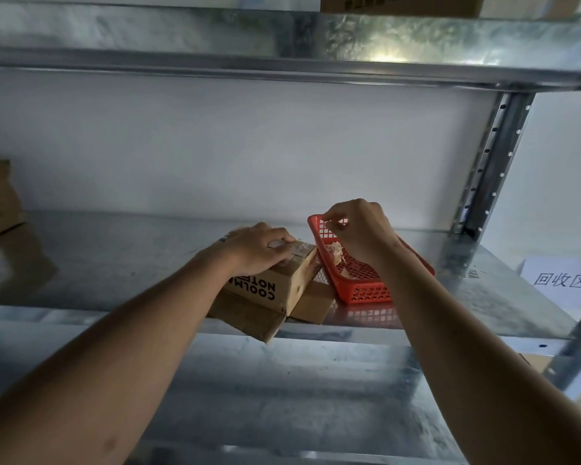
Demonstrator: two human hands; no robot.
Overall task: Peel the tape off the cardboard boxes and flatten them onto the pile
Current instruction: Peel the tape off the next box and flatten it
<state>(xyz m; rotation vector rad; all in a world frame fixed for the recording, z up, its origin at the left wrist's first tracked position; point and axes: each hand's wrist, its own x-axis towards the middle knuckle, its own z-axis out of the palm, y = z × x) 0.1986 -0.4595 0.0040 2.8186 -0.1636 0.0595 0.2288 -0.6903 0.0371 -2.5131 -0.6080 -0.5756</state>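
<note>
Galvanised metal shelf (114,260) against a pale wall, another shelf level overhead. Near the front edge, a small printed cardboard box (284,280), sitting on flattened cardboard (249,318) that overhangs the lip. Left hand (254,248) on top of the box, fingers curled over its far edge and label. Just right of the box, touching it, a red plastic basket (366,290) with crumpled tape (334,253) inside. Right hand (359,229) above the basket, fingertips pinched together; whether any tape between them, cannot tell.

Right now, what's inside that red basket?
A crumpled wad of peeled tape lies in the red basket. The right hand hovers over it, covering part of the basket's floor.
</note>
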